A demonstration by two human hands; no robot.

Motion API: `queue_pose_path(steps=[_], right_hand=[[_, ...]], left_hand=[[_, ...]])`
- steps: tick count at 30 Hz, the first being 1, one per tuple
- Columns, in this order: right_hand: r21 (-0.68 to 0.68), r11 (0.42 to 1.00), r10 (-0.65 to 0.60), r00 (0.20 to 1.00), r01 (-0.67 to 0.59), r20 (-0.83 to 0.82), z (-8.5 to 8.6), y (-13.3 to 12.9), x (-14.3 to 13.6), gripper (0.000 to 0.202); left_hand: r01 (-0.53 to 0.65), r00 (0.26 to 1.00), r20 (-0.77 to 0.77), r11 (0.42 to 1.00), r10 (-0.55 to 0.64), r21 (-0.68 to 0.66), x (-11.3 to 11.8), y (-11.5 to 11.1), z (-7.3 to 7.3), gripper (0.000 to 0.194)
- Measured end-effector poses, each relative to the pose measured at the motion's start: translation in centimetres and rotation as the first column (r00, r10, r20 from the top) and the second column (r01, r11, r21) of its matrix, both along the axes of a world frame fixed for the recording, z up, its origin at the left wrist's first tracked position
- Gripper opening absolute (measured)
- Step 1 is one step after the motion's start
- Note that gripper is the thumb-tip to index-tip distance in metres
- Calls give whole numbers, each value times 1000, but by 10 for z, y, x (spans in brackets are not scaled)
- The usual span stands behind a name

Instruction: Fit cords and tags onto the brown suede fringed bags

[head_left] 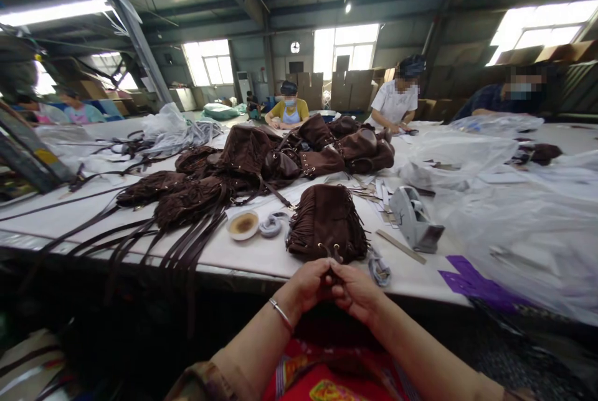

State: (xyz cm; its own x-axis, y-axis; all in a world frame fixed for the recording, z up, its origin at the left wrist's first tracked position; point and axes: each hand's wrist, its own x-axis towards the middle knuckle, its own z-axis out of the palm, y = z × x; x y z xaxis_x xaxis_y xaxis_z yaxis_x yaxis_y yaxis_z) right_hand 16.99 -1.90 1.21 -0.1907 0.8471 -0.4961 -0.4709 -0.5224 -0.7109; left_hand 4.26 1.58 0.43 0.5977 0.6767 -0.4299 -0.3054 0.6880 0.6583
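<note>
A dark brown fringed bag (327, 220) lies on the table's front edge, its gold eyelets toward me. A dark drawstring (334, 253) comes out of the eyelets and runs to my fingers. My left hand (314, 283) and my right hand (355, 289) meet just in front of the bag. Both are closed, fingertips pinched together on the drawstring; its ends are mostly hidden by the fingers. A small grey coil (380, 269) lies right of the bag, close to my right hand. Left of the bag are a white dish (242, 225) with brownish contents and another grey coil (271, 225).
A heap of brown bags (252, 155) covers the table's middle, with long straps (187, 251) hanging over the front edge. A grey tape dispenser (415, 220) stands right, beside clear plastic bags (527, 233) and purple material (481, 279). Several co-workers sit or stand across the table.
</note>
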Motion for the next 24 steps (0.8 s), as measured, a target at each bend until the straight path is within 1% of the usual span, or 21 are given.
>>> queue_pose_path(steps=[3, 5, 6, 8, 10, 12, 14, 18, 21, 24], right_hand=[[40, 999, -35, 999, 36, -28, 0, -1, -3, 33], [75, 997, -23, 1000, 25, -17, 0, -3, -4, 39], [86, 996, -24, 1000, 24, -5, 0, -5, -5, 41], [99, 995, -37, 999, 33, 35, 1, -7, -8, 44], [104, 994, -51, 994, 42, 91, 3, -10, -10, 43], [96, 994, -60, 988, 47, 140, 5, -14, -12, 41], [85, 995, -70, 984, 57, 162, 6, -20, -15, 38], [57, 998, -44, 986, 35, 163, 3, -32, -20, 37], [52, 998, -35, 982, 26, 185, 0, -39, -24, 37], [76, 997, -42, 975, 27, 216, -4, -43, -28, 36]], left_hand=[[67, 995, 80, 997, -65, -25, -1, 3, 0, 23], [79, 994, 78, 996, -76, -36, 3, 6, 1, 29], [62, 998, 34, 998, -61, -27, 7, 8, 1, 30], [10, 994, -112, 1000, -7, 26, 18, 9, 0, 31], [-24, 968, -249, 996, 46, 89, 28, 9, 0, 34], [-48, 949, -304, 991, 85, 126, 36, 7, 0, 40], [-96, 956, -266, 989, 124, 117, 41, 6, 1, 42], [-182, 976, -117, 983, 181, 4, 42, 7, 2, 40], [-203, 976, -97, 978, 198, -52, 40, 9, -1, 39], [-217, 974, -83, 972, 209, -90, 40, 11, -6, 37]])
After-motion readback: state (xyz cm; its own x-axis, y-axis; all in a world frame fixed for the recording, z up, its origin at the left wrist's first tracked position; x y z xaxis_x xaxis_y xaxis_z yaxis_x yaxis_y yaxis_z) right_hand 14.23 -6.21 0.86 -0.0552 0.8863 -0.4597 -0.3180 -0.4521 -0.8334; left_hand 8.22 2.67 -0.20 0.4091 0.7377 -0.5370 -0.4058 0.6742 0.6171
